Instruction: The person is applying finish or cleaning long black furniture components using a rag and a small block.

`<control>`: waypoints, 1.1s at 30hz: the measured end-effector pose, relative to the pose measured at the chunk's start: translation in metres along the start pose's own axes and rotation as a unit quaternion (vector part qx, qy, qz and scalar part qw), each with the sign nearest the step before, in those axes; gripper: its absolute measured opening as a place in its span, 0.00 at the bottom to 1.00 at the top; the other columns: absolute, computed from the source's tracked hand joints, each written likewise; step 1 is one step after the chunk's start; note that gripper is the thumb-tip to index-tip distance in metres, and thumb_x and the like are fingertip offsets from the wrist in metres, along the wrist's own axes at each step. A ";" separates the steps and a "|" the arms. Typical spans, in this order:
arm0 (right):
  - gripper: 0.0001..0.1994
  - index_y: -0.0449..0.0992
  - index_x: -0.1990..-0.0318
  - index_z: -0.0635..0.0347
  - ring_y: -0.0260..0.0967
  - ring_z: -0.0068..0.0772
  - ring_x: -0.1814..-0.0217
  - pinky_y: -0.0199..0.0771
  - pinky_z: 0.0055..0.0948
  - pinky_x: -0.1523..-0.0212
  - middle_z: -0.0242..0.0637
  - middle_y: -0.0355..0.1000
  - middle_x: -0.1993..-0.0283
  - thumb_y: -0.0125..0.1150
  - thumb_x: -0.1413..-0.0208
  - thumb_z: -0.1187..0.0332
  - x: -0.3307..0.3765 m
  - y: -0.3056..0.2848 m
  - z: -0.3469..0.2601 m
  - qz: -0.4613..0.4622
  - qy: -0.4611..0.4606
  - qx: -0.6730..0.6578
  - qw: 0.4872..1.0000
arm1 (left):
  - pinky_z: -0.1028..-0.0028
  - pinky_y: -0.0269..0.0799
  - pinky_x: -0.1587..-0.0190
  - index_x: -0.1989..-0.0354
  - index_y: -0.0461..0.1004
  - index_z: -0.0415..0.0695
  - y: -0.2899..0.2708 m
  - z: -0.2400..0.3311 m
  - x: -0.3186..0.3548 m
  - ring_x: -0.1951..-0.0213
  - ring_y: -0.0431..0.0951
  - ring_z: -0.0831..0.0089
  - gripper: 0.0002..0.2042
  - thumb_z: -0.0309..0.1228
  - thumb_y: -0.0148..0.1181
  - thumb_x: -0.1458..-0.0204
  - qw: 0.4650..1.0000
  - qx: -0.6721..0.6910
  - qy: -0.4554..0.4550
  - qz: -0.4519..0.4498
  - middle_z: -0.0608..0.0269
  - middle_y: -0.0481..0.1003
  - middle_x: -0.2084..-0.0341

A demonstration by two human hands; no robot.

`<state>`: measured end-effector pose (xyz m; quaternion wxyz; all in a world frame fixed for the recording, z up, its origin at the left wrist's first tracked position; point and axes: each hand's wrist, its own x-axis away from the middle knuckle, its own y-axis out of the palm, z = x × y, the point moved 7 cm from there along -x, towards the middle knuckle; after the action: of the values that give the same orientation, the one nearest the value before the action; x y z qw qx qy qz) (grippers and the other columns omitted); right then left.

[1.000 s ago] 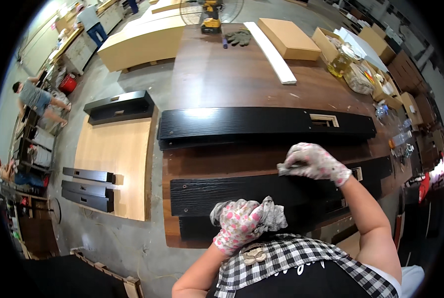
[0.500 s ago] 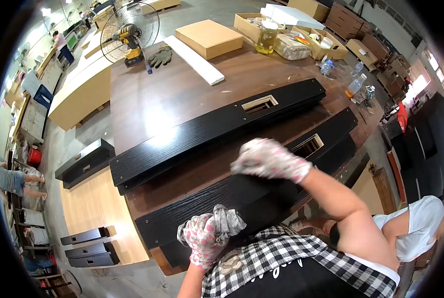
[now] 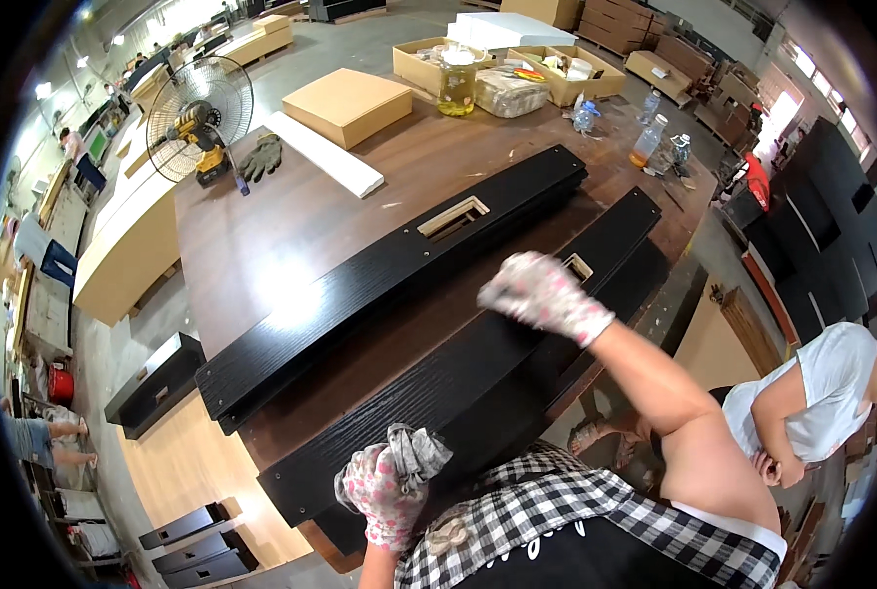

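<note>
When compared w/ 0.5 s earlier, shows view swung R, w/ far blk panel and brown tabletop further L in frame. Shows L hand closed, as before, on crumpled grey rag, by L end of nearer blk panel. Shows R hand blurred, fingers curled, now closer to rect. cut-out, partly hiding it; cannot tell whether gripping anything. Note nearer blk panel along near side of tabletop, approx. parallel to far one; also white-shirted person at R, now more fully in view
</note>
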<state>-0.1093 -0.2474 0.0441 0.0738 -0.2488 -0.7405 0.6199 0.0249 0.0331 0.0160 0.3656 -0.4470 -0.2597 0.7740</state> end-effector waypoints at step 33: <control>0.06 0.76 0.71 0.45 0.72 0.38 0.65 0.73 0.39 0.65 0.34 0.70 0.71 0.57 0.46 0.58 0.040 -0.044 0.139 -0.025 -0.038 0.021 0.999 | 0.60 0.66 0.73 0.75 0.70 0.44 0.145 0.103 -0.116 0.74 0.73 0.54 0.15 0.35 0.70 0.66 0.992 -0.011 -0.024 -0.122 0.57 0.70 0.77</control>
<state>-0.2139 -0.3566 0.0470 0.0657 -0.2050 -0.7355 0.6424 -0.0756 -0.1540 0.0168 0.4459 -0.3977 -0.3291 0.7312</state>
